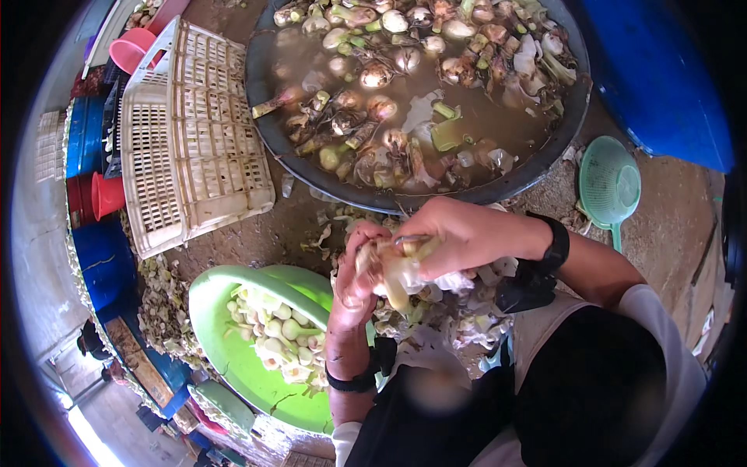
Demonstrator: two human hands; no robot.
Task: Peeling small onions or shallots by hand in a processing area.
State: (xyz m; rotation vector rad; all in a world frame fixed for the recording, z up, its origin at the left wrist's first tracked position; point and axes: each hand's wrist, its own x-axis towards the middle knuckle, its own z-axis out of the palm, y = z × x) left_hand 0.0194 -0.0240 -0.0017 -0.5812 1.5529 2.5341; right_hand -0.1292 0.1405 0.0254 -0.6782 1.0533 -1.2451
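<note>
My left hand point(356, 271) is closed around a garlic-like bulb point(376, 262) with brownish skin, just below the near rim of the wide dark tub point(429, 201). From the right, my right hand point(467, 236) grips pale loose skin and stalk point(408, 274) of the same bulb. A thin metal edge point(412, 238) shows by its fingers, perhaps a small blade, though the fingers hide most of it. Murky water in the tub carries several unpeeled bulbs point(376, 74) and loose skins. To the left, peeled white bulbs point(286, 330) lie in a green plastic basin point(227, 362).
White plastic crates point(216, 134) stand left of the tub. A green strainer point(610, 178) lies on the floor at right, below a blue container point(665, 76). Discarded skins pile up beneath my hands point(467, 315) and beyond the basin point(166, 315). Red buckets point(108, 195) stand farther left.
</note>
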